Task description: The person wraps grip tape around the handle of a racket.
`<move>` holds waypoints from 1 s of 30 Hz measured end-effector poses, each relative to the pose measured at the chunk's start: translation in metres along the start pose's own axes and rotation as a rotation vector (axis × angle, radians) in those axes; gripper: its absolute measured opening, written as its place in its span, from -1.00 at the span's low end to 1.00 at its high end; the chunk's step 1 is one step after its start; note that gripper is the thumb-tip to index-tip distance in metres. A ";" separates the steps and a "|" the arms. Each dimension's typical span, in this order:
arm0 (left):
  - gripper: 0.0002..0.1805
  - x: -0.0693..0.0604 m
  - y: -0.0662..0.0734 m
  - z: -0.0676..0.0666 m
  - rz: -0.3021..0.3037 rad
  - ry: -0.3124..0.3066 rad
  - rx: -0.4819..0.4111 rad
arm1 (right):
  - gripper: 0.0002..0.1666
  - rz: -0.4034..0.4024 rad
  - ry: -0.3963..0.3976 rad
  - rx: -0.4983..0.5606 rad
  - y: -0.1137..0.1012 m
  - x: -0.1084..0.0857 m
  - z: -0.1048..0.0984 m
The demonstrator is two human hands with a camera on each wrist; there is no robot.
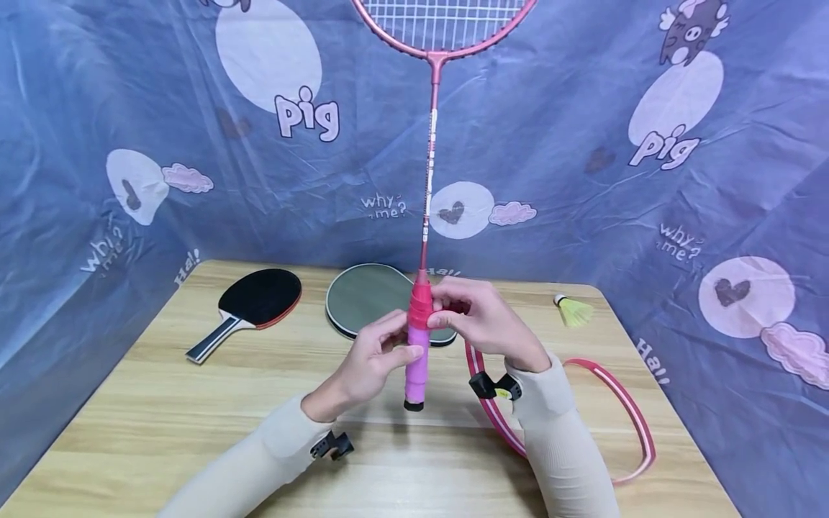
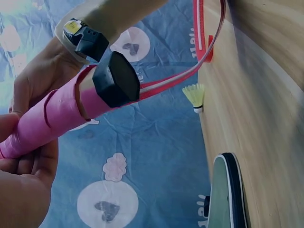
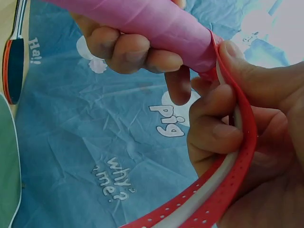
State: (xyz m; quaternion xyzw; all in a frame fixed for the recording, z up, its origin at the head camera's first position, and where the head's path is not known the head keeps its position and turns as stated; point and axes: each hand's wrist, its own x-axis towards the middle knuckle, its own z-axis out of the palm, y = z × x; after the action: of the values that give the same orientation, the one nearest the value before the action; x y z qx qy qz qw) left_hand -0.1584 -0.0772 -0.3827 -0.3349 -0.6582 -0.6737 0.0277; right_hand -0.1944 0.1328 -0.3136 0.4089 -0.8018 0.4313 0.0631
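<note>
A badminton racket (image 1: 417,367) stands upright above the table, its strung head cut off by the top of the head view. My left hand (image 1: 372,356) grips its pink-purple handle, thumb across the front. Red perforated overgrip tape (image 3: 248,126) with a pale backing strip is wound around the handle's upper end. The right hand (image 1: 476,316) pinches this tape between thumb and curled fingers, close beside the handle. From there the loose length of tape loops down to the table at the right. In the left wrist view the black butt cap (image 2: 116,80) faces the camera.
On the wooden table (image 1: 162,432) a black table tennis bat (image 1: 259,296) lies at the back left. Behind the racket handle is a green-faced round bat (image 1: 365,295), partly hidden. A yellow shuttlecock (image 1: 573,311) lies at the back right. Blue printed cloth (image 1: 531,144) encloses the table.
</note>
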 end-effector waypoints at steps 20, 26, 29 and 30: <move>-0.47 0.002 -0.007 0.010 0.069 0.340 0.332 | -0.81 0.030 0.164 -0.014 0.009 0.004 0.007; -0.39 0.001 -0.007 0.014 0.091 0.402 0.442 | -0.84 0.037 0.192 -0.055 0.007 0.005 0.010; -0.41 0.000 -0.006 0.014 0.077 0.415 0.453 | -0.82 0.043 0.185 -0.081 0.006 0.004 0.011; -0.43 0.000 -0.006 0.014 0.078 0.418 0.451 | -0.82 0.045 0.182 -0.088 0.006 0.004 0.012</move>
State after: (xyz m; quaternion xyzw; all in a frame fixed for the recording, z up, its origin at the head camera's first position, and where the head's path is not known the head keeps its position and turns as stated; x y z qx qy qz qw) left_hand -0.1555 -0.0642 -0.3894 -0.1995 -0.7578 -0.5633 0.2620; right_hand -0.1984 0.1233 -0.3226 0.3466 -0.8199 0.4322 0.1441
